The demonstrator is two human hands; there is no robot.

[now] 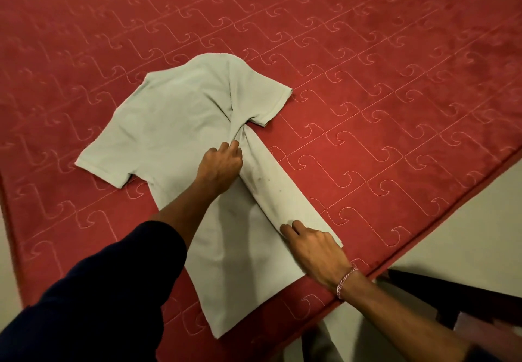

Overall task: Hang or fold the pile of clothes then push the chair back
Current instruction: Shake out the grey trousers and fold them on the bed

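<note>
A pale grey-green shirt (175, 124) lies spread on a red quilted bed (367, 79), collar end away from the person and hem toward the near edge. Its right side is folded inward over the body, making a long straight strip (285, 192) that runs from below the right sleeve (268, 99) down to the hem. The left sleeve (104, 161) lies flat and unfolded.

The left hand (220, 164) reaches across the shirt, a dark blue sleeve (93, 285) pushed up the forearm. Its grip is narrow: the fingers are curled and pinch a bunch of cloth just below the right sleeve, where creases gather.

The right hand (313, 248) rests on the lower end of the folded strip near the hem. Its grip on the strip: fingers bent over the fold's inner edge, though whether the thumb is under the cloth cannot be told. A red and white thread band (346, 281) circles that wrist.

At the lower right, past the bed's edge, dark wooden chair (452, 299) parts show over a pale floor (466, 234).
</note>
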